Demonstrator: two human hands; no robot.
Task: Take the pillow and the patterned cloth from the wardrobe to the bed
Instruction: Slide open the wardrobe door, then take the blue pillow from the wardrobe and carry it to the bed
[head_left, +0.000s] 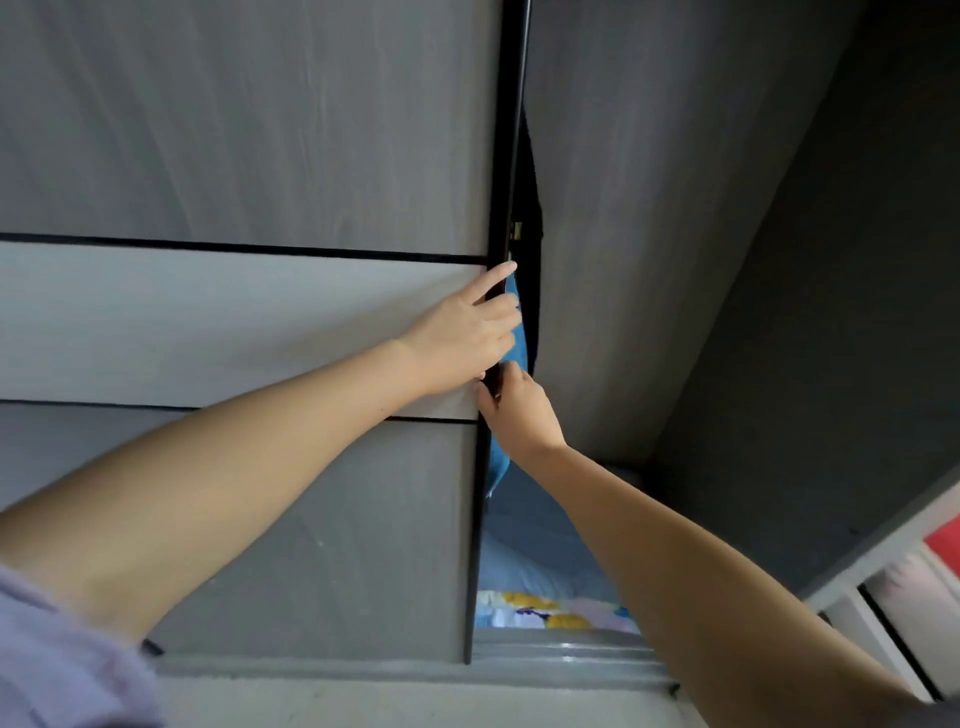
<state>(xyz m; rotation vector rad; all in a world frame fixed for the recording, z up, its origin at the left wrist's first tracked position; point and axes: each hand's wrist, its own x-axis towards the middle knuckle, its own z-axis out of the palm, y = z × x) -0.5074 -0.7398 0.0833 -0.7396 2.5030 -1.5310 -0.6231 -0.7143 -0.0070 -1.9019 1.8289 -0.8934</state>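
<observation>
Sliding wardrobe door (322, 322): my left hand (462, 338) and right hand (519, 410) curl their fingers around its black edge, to open it. Blue pillow (540, 535) and patterned cloth (545, 613): inside, below my fingers.

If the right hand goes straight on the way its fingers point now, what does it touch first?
Most likely the blue fabric in the narrow gap beside the sliding door's black edge. The right hand already points up into that gap, though depth there is unclear.
</observation>
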